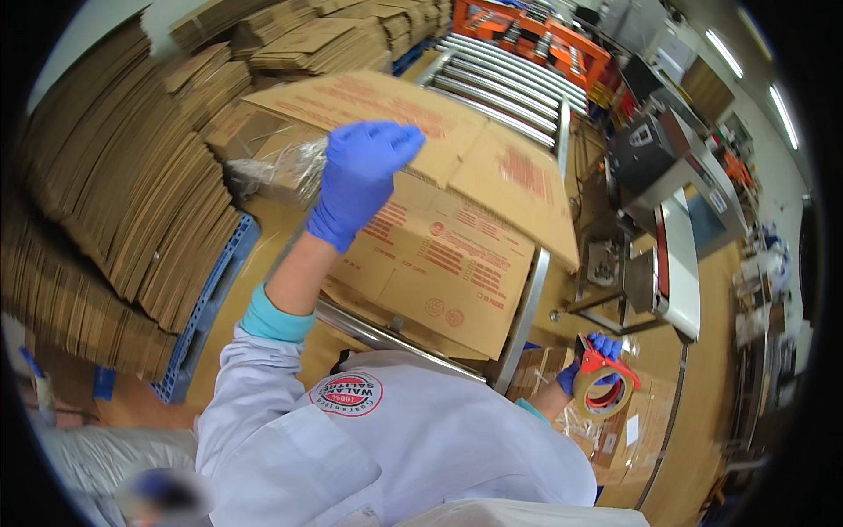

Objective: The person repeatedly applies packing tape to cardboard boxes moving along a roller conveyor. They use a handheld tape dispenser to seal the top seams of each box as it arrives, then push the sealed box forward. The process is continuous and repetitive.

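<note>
My left hand [362,174], in a blue glove, is over the near edge of a tilted upper cardboard panel [408,118]. Its fingers are curled, and whether they pinch the board cannot be made out. Below that panel lies a printed cardboard carton panel [454,263] with red lettering, resting over a metal-framed roller conveyor [527,309]. Out to the right, my gloved right hand [606,349] grips a red tape dispenser [609,369] loaded with a roll of tan packing tape [586,402].
Stacks of flattened cartons [118,171] rise on the left upon a blue plastic pallet [211,309]. Rollers [500,85] run away toward an orange-framed machine [573,46]. A machine with a white belt [681,270] stands right; taped cartons [645,428] sit below my right hand.
</note>
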Action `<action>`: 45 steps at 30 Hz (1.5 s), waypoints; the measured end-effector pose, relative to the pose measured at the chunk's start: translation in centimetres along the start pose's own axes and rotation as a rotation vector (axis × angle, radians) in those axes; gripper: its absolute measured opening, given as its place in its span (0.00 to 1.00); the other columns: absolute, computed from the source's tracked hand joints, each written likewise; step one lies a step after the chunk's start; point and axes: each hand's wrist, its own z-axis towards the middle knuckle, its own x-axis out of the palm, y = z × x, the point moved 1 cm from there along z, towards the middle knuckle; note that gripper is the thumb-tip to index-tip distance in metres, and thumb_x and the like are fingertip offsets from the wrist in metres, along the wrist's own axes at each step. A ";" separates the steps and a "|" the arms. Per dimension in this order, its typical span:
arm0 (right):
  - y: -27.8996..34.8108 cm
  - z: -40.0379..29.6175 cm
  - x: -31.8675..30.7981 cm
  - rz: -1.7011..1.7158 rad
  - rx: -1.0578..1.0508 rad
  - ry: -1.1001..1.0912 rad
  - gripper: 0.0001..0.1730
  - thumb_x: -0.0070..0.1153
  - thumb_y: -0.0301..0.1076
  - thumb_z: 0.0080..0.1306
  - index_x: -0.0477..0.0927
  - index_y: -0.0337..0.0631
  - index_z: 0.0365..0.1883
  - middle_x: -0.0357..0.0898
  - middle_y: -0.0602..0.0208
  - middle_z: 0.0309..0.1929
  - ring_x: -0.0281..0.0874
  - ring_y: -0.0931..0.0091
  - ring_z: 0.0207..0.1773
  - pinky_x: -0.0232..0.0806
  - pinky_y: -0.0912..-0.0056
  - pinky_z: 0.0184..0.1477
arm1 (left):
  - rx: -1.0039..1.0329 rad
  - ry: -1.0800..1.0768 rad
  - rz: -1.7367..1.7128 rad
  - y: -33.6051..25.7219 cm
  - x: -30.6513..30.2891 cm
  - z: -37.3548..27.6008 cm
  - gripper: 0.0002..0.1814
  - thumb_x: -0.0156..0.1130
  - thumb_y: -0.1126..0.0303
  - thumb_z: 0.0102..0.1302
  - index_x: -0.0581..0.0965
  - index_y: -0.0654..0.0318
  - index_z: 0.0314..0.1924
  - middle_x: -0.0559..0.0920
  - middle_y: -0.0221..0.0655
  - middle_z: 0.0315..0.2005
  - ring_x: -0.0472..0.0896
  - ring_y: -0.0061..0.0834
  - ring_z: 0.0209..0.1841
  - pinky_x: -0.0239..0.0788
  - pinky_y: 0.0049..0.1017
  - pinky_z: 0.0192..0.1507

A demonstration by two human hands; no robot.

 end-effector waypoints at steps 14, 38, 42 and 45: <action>-3.8 -0.5 9.2 -0.567 0.301 -0.410 0.18 0.57 0.42 0.58 0.71 0.39 0.39 0.75 0.59 0.35 0.75 0.63 0.43 0.63 0.50 0.55 | -0.514 1.443 -0.061 7.3 8.0 -20.9 0.79 0.77 0.41 0.24 0.36 0.56 0.70 0.33 0.44 0.70 0.33 0.58 0.70 0.35 0.63 0.63; -38.6 -4.1 17.9 -0.660 0.860 -0.406 0.11 0.46 0.32 0.64 0.79 0.35 0.34 0.80 0.62 0.34 0.76 0.76 0.38 0.70 0.70 0.45 | -0.633 0.819 -0.592 2.7 4.1 -31.5 0.63 0.77 0.59 0.36 0.48 0.74 0.67 0.46 0.49 0.68 0.45 0.48 0.70 0.41 0.34 0.70; -36.7 -5.4 21.2 -0.612 0.907 -0.375 0.08 0.47 0.29 0.64 0.75 0.32 0.34 0.79 0.59 0.34 0.79 0.71 0.35 0.75 0.68 0.38 | -0.539 0.703 -0.527 2.7 5.4 -34.2 0.63 0.77 0.60 0.35 0.47 0.74 0.67 0.47 0.53 0.68 0.45 0.49 0.70 0.42 0.35 0.70; -39.0 -1.0 17.6 -0.276 1.189 -0.534 0.12 0.44 0.34 0.67 0.75 0.33 0.34 0.78 0.57 0.27 0.79 0.66 0.28 0.74 0.68 0.32 | -0.610 0.790 -0.610 2.5 4.0 -31.4 0.64 0.78 0.60 0.36 0.47 0.74 0.67 0.47 0.55 0.67 0.45 0.50 0.70 0.42 0.36 0.70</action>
